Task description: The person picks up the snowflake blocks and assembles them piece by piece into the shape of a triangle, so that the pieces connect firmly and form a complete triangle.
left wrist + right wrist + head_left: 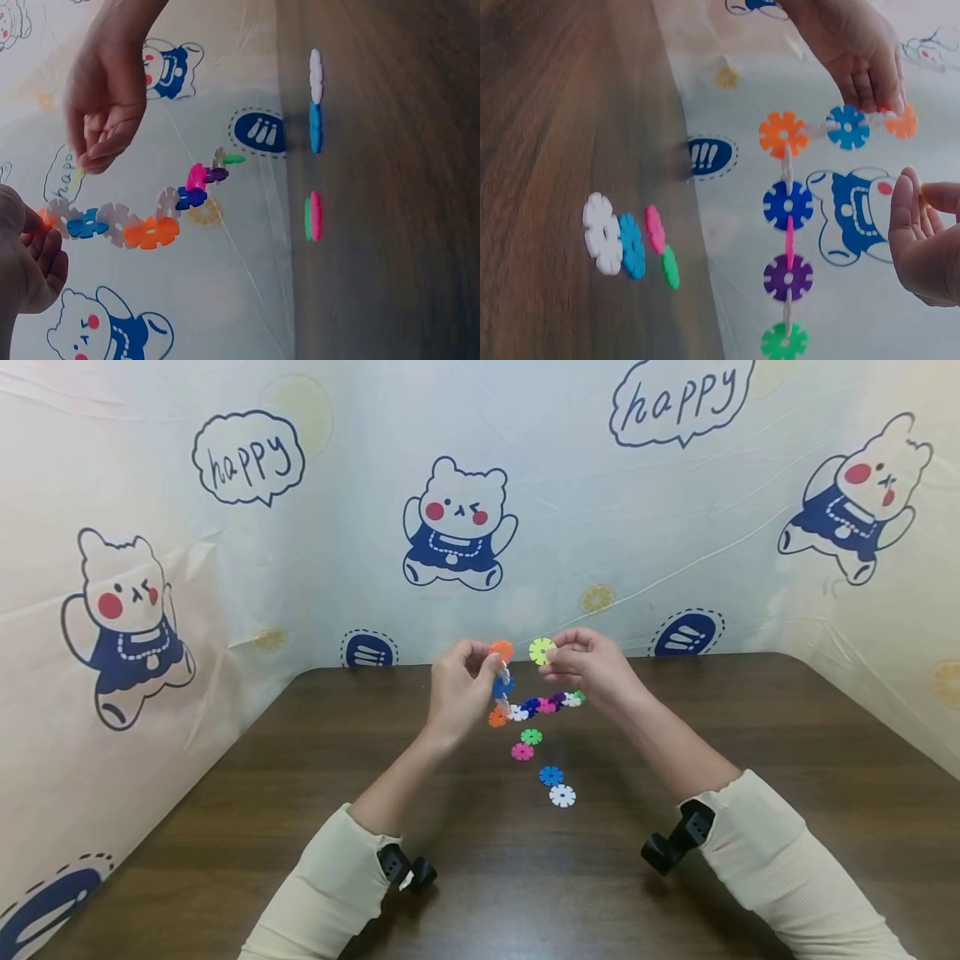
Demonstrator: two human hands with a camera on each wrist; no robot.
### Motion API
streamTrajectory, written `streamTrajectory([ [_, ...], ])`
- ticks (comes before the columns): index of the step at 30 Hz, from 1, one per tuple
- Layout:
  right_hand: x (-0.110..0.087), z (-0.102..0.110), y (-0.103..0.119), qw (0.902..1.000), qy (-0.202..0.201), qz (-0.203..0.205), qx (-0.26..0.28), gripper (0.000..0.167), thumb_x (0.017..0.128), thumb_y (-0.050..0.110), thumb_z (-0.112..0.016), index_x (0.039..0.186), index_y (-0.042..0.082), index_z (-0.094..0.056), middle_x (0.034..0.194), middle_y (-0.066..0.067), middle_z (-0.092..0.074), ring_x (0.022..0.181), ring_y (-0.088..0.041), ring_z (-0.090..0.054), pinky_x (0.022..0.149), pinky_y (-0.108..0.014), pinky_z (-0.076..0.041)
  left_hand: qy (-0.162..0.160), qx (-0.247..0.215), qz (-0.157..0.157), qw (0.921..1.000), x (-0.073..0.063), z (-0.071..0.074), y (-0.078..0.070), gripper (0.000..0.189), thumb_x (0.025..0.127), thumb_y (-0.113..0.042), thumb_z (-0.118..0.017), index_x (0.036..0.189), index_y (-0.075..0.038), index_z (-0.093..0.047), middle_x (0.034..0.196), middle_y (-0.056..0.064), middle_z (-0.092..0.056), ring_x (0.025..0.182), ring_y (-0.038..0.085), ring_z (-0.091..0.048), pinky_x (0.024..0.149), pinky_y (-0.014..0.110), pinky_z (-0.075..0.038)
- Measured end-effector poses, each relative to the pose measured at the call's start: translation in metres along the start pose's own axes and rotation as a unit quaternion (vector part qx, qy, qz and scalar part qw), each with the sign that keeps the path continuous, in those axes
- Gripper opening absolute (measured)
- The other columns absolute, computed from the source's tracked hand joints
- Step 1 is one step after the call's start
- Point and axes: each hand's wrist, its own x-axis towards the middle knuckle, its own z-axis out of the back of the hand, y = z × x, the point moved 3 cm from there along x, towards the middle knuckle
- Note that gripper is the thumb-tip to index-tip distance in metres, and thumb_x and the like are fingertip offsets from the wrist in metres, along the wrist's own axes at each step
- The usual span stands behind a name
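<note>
The left hand [459, 693] pinches an orange disc [502, 649] between thumb and finger, the fingertips covering part of its rim; just beside it, the right hand [596, 670] pinches a yellow-green disc [539, 651], slightly apart from the orange one. The two wrist views reduce that yellow-green disc to a sliver at the fingertips. From the left hand's pinch runs a chain [546, 705] of flat, notched discs, slotted together crosswise, so that several show only as thin edges: orange, white, blue, white, then a second orange where the line turns a corner, and on below the right hand through white, dark blue, pink, purple and white to green. The right wrist view cuts off that green end; whether the chain touches the table [487, 877] cannot be told. Below the grips, towards the wearer, lie a green disc [531, 737] with a pink disc [522, 752], then a blue disc [551, 775] with a white disc [562, 796]; whether either pair is joined is unclear. Beyond both hands stands a printed sheet [570, 543], its upper patterns cropped.
</note>
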Motion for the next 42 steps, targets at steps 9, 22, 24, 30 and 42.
streamTrajectory([
  [9, -0.007, -0.010, 0.005, 0.9998, 0.000, -0.005, 0.020, 0.015, 0.091, 0.005, -0.057, 0.103, 0.002, -0.050, 0.082, -0.006, -0.064, 0.076, -0.016, -0.066, 0.079, -0.030, -0.051, 0.006, 0.037, -0.047, 0.9982, -0.007, -0.005, -0.007, 0.010, 0.087, -0.005, -0.063, 0.093, 0.001, -0.060, 0.083, 0.006, -0.060, 0.073, 0.013, -0.054, 0.061, 0.024, -0.047],
  [22, -0.011, -0.012, 0.007, 0.9981, -0.006, -0.020, 0.057, 0.012, 0.091, 0.004, -0.056, 0.101, 0.000, -0.052, 0.086, -0.008, -0.062, 0.074, -0.015, -0.066, 0.077, -0.028, -0.051, 0.023, 0.047, -0.124, 0.9909, -0.011, -0.010, -0.011, 0.009, 0.086, -0.001, -0.063, 0.092, 0.001, -0.058, 0.083, 0.006, -0.056, 0.069, 0.010, -0.055, 0.052, 0.019, -0.047],
  [24, -0.011, -0.013, 0.007, 0.9977, -0.009, -0.018, 0.065, 0.012, 0.091, 0.003, -0.056, 0.101, 0.000, -0.052, 0.087, -0.009, -0.061, 0.073, -0.015, -0.066, 0.075, -0.026, -0.052, 0.022, 0.056, -0.135, 0.9890, -0.012, -0.011, -0.012, 0.009, 0.085, -0.001, -0.063, 0.092, 0.001, -0.058, 0.083, 0.006, -0.056, 0.072, 0.010, -0.055, 0.056, 0.019, -0.048],
  [30, -0.012, -0.017, 0.004, 0.9954, -0.019, -0.024, 0.091, 0.010, 0.090, 0.000, -0.056, 0.098, -0.002, -0.051, 0.087, -0.011, -0.059, 0.069, -0.014, -0.066, 0.070, -0.025, -0.052, 0.010, 0.089, -0.160, 0.9831, -0.014, -0.012, -0.013, 0.008, 0.084, 0.001, -0.064, 0.089, 0.002, -0.057, 0.083, 0.008, -0.055, 0.075, 0.014, -0.055, 0.066, 0.022, -0.050],
  [42, -0.013, -0.024, 0.006, 0.9923, -0.048, -0.051, 0.102, 0.006, 0.089, -0.001, -0.058, 0.095, -0.002, -0.055, 0.077, -0.007, -0.065, 0.065, -0.013, -0.066, 0.068, -0.025, -0.053, -0.019, 0.131, -0.220, 0.9665, -0.016, -0.016, -0.012, 0.011, 0.083, 0.004, -0.065, 0.086, 0.004, -0.054, 0.078, 0.010, -0.051, 0.069, 0.017, -0.051, 0.060, 0.021, -0.045],
])
